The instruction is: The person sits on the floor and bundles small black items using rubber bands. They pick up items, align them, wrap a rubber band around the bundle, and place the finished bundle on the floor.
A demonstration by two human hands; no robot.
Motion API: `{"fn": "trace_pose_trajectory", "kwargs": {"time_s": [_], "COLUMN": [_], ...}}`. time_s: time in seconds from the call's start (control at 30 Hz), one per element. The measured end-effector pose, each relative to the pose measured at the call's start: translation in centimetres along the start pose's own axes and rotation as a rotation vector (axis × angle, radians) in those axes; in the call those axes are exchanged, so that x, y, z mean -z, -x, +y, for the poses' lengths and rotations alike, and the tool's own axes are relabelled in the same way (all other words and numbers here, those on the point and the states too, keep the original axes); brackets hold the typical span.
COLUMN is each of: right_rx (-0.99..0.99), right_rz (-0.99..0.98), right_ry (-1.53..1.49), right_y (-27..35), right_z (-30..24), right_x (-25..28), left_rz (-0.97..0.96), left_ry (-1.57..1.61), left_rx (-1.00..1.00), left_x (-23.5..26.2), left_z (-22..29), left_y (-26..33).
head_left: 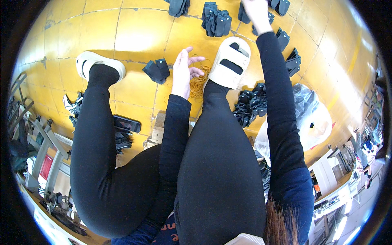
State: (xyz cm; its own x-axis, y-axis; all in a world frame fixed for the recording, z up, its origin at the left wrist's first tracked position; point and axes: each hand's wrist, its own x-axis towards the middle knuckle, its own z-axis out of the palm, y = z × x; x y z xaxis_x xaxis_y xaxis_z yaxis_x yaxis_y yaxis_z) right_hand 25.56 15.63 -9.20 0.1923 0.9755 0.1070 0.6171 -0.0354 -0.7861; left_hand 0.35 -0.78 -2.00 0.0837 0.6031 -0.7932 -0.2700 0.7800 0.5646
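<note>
A: Item one, hands?

B: The left hand (182, 71) is recorded palm up with the fingers (195, 60) spread and lightly curled; nothing is seen gripped. It is held directly over a pile of orange rubber bands (199, 83) lying on the yellow floor (134, 36), just beside the right white shoe (230, 61). The right hand (256, 11) is stretched far forward to the top edge, among the black sock bundles (216, 19); its fingers are cut off by the frame, so whether they are closed cannot be told.

A: Item two, stock on the floor?

B: Further black bundles are listed right of the right sleeve (292, 61), one pair between the feet (157, 70), and a loose dark heap (250, 107) beside the right leg. A clear plastic bag (312, 118) is noted next to that heap.

A: Item three, remainder?

B: A black phone (126, 123) is logged by the left leg, and the left white shoe (96, 61) is planted well apart from the right one.
</note>
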Motion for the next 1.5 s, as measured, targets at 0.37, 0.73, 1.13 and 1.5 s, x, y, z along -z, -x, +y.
{"fn": "trace_pose_trajectory", "kwargs": {"time_s": [0.37, 0.73, 1.13, 1.5], "right_rx": [-0.014, -0.117, -0.249, 0.071], "right_rz": [-0.173, -0.255, -0.224, -0.476], "right_ry": [0.112, 0.133, 0.325, 0.014], "right_y": [9.0, 6.5, -5.3, 1.5], "right_z": [-1.4, -1.5, 0.2, -1.6], "right_x": [-1.0, 4.2, 3.6, 1.4], "left_rz": [-0.012, 0.004, 0.011, 0.013], "left_ry": [-0.001, -0.006, -0.019, -0.022], "left_rx": [0.019, 0.008, 0.022, 0.038], "left_x": [-0.1, 0.2, 0.0, 0.3], "left_z": [-0.1, -0.2, 0.0, -0.1], "left_y": [0.0, -0.2, 0.0, 0.0]}}
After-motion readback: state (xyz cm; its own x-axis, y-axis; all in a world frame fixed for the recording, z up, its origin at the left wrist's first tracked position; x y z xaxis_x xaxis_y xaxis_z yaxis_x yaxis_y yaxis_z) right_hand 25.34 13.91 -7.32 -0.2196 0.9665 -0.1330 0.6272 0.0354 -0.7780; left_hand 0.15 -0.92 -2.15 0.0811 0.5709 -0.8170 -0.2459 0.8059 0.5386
